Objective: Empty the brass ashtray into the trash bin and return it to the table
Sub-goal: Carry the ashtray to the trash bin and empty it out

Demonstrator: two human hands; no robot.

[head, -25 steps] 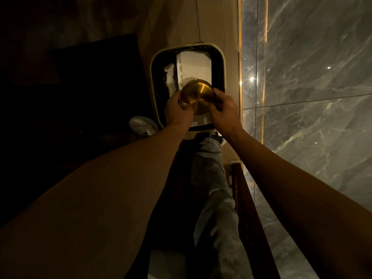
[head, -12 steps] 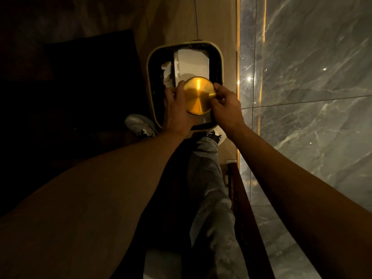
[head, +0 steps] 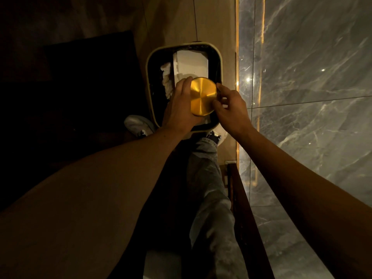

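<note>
The brass ashtray [head: 203, 96] is held upside down, its flat base facing up, directly over the open trash bin [head: 150, 81]. The left hand [head: 180, 108] wraps its fingers around the ashtray's left edge, while the right hand [head: 231, 109] pinches the right edge with thumb and fingertips. Inside the bin lie a white box [head: 191, 64] and crumpled white paper [head: 166, 79]. The bin stands on the wooden floor [head: 213, 23], close beside a grey marble wall [head: 312, 77]. A dark rug [head: 90, 77] lies to its left, and two shoes [head: 137, 125] touch its near rim.
</note>
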